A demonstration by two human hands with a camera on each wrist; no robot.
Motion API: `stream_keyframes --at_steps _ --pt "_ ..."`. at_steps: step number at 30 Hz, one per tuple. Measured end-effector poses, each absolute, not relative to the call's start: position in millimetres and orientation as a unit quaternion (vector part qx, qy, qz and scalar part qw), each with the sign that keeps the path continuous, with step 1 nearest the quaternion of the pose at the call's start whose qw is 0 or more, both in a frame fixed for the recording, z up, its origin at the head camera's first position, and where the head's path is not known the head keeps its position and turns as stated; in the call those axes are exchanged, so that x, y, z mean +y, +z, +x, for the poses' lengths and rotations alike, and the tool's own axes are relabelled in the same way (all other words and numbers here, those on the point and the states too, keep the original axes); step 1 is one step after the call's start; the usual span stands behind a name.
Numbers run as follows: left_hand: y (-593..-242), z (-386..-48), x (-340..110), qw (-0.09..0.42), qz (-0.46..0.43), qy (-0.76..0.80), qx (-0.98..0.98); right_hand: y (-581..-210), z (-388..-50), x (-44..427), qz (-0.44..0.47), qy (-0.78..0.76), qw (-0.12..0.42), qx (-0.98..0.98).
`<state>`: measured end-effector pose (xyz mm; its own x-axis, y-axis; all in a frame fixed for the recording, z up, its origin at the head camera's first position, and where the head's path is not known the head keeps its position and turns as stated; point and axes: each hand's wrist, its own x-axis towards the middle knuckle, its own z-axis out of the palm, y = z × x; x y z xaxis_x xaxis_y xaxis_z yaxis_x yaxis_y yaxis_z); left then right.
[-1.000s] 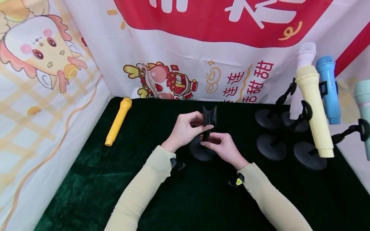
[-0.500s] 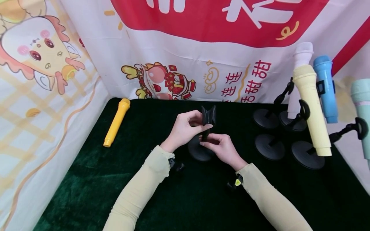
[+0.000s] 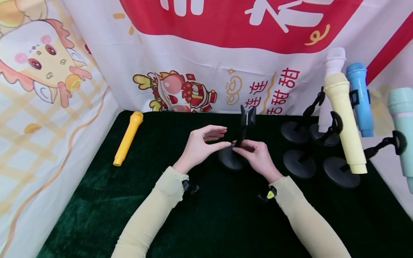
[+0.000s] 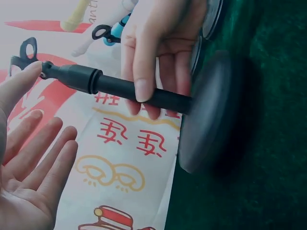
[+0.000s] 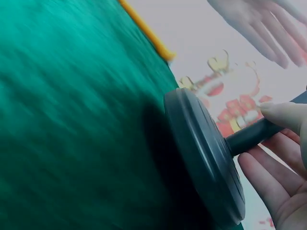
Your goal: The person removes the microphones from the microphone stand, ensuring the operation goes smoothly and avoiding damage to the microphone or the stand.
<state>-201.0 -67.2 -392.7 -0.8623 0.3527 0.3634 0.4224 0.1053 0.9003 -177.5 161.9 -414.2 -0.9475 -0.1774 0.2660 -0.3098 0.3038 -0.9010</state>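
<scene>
My right hand (image 3: 259,157) pinches the pole of a black microphone stand (image 3: 247,123) between thumb and fingers, its forked clip upward. The stand's round base (image 5: 204,158) casts a shadow on the cloth and seems lifted off it. In the left wrist view the pole (image 4: 115,87) is held just above that base. My left hand (image 3: 198,147) has its fingers extended and thumb apart, left of the stand and holding nothing. Its thumb tip overlaps the clip (image 4: 29,55) in the left wrist view; I cannot tell whether they touch.
A yellow microphone (image 3: 128,138) lies on the dark green cloth (image 3: 96,200) at the left. On the right, several stands carry a cream microphone (image 3: 346,125), a blue one (image 3: 361,100), a pale lilac one and a mint one (image 3: 401,125). A printed curtain (image 3: 193,53) hangs behind.
The left hand has let go of the stand's upper part and opened, moving slightly left. The right hand has shifted the stand to the right and up.
</scene>
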Motion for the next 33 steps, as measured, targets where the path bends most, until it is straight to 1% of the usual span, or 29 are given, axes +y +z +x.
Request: stream_keyframes --at_steps 7,12,15,22,28,33 --pt "-399 -200 -76 0.006 -0.247 -0.596 -0.764 -407 -218 184 0.114 0.544 0.108 -0.824" --pt "-401 -200 -79 0.001 -0.241 -0.588 -0.772 -433 -266 208 0.076 0.526 0.120 -0.839" --pt "-402 -200 -80 -0.003 -0.239 -0.586 -0.774 -444 -287 215 0.060 0.520 0.128 -0.843" --pt "-404 -200 -83 -0.009 -0.236 -0.582 -0.778 -450 -304 206 0.040 0.532 0.128 -0.836" --pt "-405 -199 -86 -0.009 -0.231 -0.583 -0.779 -452 -309 200 0.027 0.521 0.137 -0.842" --pt "-404 -198 -88 -0.006 -0.229 -0.583 -0.780 -450 -309 198 0.023 0.506 0.130 -0.852"
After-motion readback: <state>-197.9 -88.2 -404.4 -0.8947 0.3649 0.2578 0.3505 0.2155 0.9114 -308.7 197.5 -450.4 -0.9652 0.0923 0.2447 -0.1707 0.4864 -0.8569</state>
